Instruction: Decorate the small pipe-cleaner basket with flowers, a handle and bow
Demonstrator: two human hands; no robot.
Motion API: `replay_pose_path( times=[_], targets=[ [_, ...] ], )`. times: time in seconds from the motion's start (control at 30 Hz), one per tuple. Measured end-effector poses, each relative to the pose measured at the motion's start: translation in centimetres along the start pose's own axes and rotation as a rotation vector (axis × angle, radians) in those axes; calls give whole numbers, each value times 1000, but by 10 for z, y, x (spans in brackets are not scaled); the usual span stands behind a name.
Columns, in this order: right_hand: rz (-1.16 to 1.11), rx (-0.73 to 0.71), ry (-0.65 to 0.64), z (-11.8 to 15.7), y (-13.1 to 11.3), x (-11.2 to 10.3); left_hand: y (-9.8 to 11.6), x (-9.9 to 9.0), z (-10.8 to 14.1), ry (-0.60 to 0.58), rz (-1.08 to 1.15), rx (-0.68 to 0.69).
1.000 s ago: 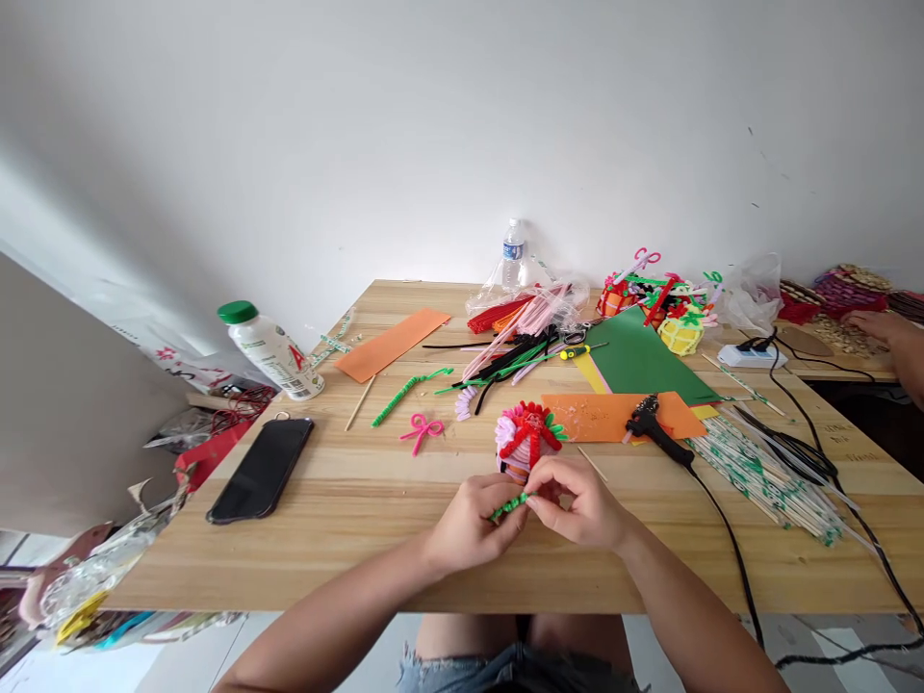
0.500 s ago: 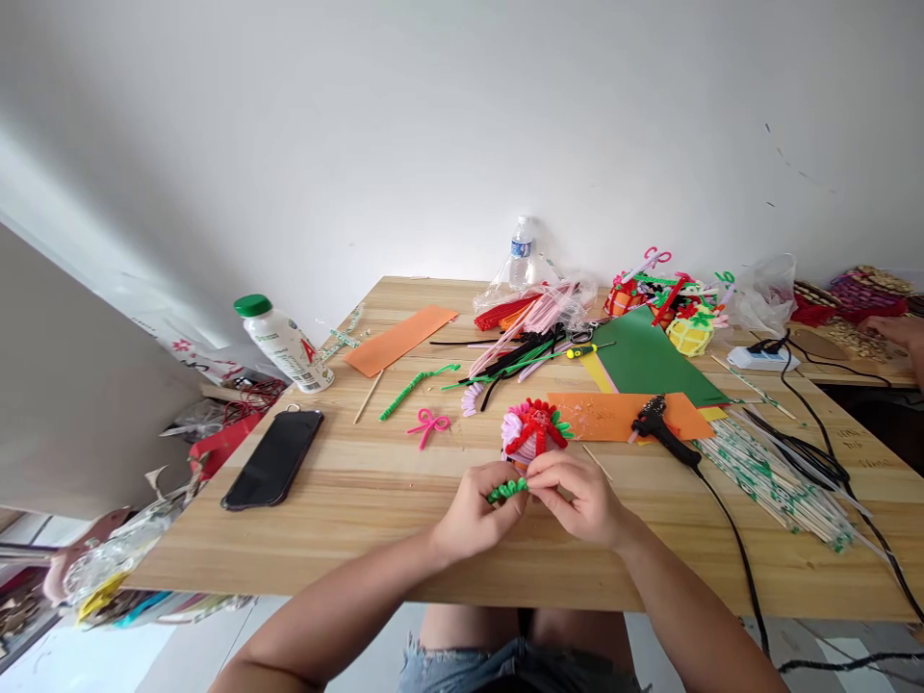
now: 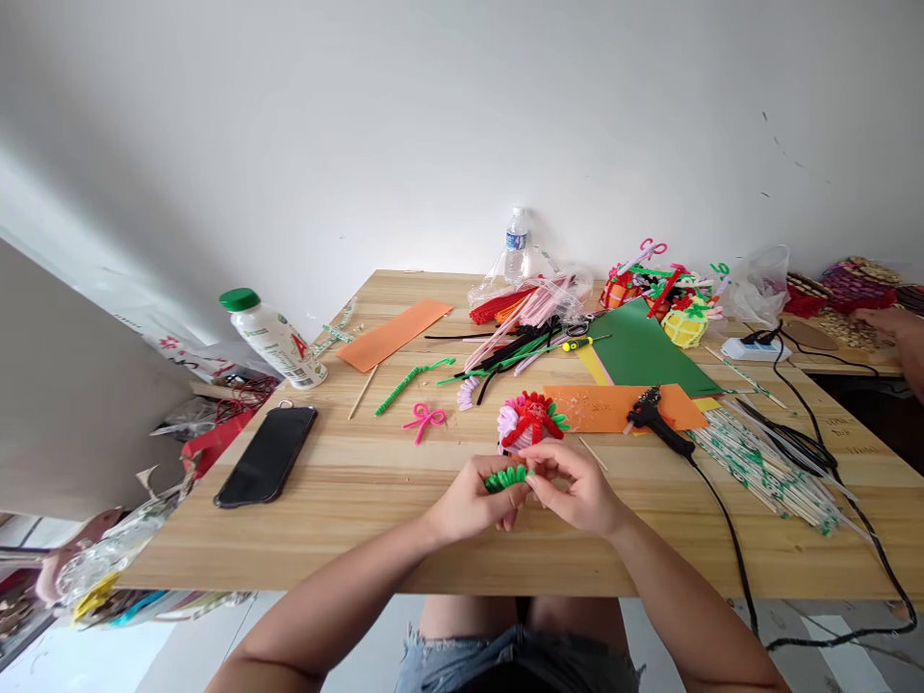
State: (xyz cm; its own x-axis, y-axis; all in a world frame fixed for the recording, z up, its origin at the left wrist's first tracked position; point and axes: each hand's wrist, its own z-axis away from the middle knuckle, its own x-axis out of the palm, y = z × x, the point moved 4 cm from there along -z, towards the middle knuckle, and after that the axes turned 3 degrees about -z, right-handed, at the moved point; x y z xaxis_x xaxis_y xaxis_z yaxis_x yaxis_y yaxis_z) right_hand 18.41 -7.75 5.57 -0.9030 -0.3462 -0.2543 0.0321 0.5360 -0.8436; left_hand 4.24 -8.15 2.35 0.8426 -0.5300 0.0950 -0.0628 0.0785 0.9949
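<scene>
Left hand [image 3: 469, 500] and right hand [image 3: 577, 491] meet over the near counter [image 3: 346, 520], fingers of both pinched shut on a green pipe cleaner [image 3: 507, 476], raised clear of the wood, likely for room to bend it. Red and pink craft piece [image 3: 529, 423] just beyond. Phone [image 3: 266, 454] left, glue gun [image 3: 654, 421] right. Plain white wall [image 3: 433, 125] behind.

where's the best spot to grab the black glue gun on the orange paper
Probably the handle end of the glue gun, nearest the cord running toward the table's front edge. It lies flat on the orange paper, nozzle end toward the far-left, so come from above on the right, fingers across the handle, clear of the nozzle.
</scene>
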Motion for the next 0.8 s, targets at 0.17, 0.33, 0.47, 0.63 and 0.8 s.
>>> replay_pose_path(
  times=[0.17,0.33,0.47,0.63,0.8],
  targets=[
    [-31,37,-27,0,2,-5,-2,-3,0,-199,163,-147],
    [108,-129,65,-3,-11,-12,12,-3,4,-381,365,-91],
    [172,-168,95,-2,-13,-11,15,0,5,-354,279,-47],
    [85,-51,1,-2,-4,-5,6,6,4,-323,146,-42],
    [138,-125,50,-1,-9,-2,-3,6,2,-252,-53,58]
  ],
)
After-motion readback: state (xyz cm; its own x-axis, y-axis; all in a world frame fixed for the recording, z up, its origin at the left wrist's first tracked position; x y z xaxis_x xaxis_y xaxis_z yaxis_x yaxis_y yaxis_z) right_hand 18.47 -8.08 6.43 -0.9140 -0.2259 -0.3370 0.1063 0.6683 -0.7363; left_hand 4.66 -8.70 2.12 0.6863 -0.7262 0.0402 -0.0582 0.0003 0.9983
